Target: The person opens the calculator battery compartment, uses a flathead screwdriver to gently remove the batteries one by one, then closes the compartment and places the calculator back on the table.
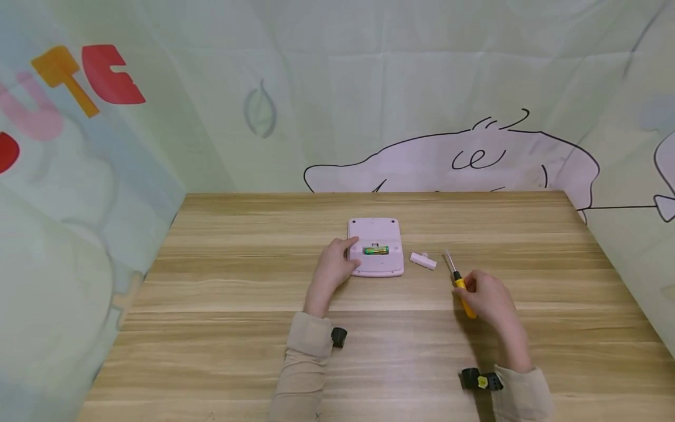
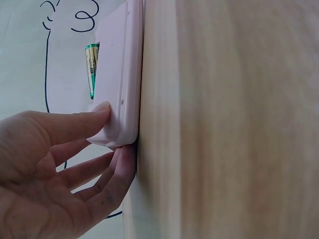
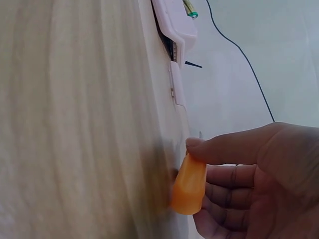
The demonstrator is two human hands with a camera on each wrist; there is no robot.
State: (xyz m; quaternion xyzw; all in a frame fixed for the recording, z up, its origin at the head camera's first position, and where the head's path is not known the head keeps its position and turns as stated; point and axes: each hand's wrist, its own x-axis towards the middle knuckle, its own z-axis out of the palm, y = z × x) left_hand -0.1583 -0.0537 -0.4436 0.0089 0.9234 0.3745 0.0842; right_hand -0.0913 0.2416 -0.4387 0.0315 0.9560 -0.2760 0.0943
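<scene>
A pale pink calculator (image 1: 374, 234) lies face down on the table, its battery compartment uncovered. One green and gold battery (image 1: 375, 251) sits in that compartment and also shows in the left wrist view. My left hand (image 1: 334, 262) grips the calculator's left edge, thumb on the back and fingers along the side. To the right, my right hand (image 1: 487, 298) pinches the yellow handle of a screwdriver (image 1: 465, 298), whose metal tip points away from me. In the right wrist view the handle's orange-looking end (image 3: 189, 189) shows between thumb and fingers.
Between calculator and screwdriver lies a small pink battery cover (image 1: 423, 261). The wooden table (image 1: 237, 252) ends at a printed cloth backdrop (image 1: 337, 117) behind and at both sides. Both wrists carry black straps or cameras close over the table.
</scene>
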